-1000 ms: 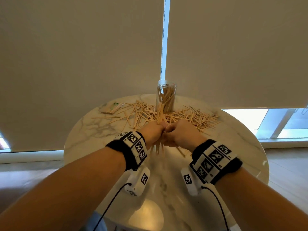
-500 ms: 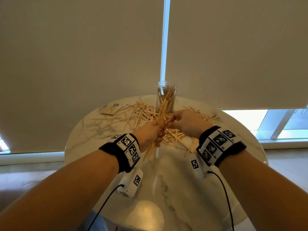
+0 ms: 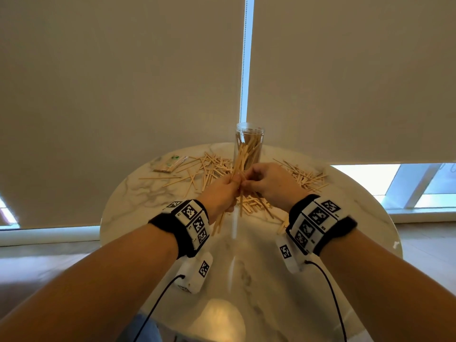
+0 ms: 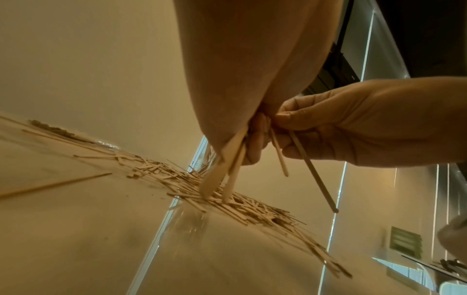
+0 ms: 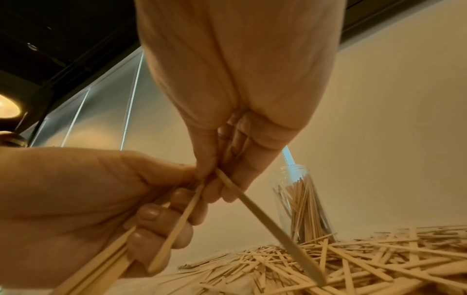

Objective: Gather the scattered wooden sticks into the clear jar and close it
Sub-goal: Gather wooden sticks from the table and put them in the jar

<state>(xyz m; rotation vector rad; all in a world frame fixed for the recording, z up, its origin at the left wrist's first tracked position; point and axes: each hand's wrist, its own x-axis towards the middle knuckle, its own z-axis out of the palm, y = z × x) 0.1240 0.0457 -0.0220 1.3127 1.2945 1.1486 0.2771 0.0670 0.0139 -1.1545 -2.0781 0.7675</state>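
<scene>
Wooden sticks (image 3: 238,166) in both hands, before the clear jar (image 3: 249,141).

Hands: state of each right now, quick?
Left hand: closed round a bundle of wooden sticks.
Right hand: fingers pinching a single stick.

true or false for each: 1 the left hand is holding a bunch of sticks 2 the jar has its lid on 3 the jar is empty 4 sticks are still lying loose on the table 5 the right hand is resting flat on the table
1. True. The left hand grips a bundle of sticks.
2. False. The clear jar stands open; no lid shows on its mouth.
3. False. The jar already holds some upright sticks.
4. True. Scattered sticks lie on the marble table, on both sides of the jar.
5. False. The right hand is raised next to the left hand and pinches a stick.
</scene>
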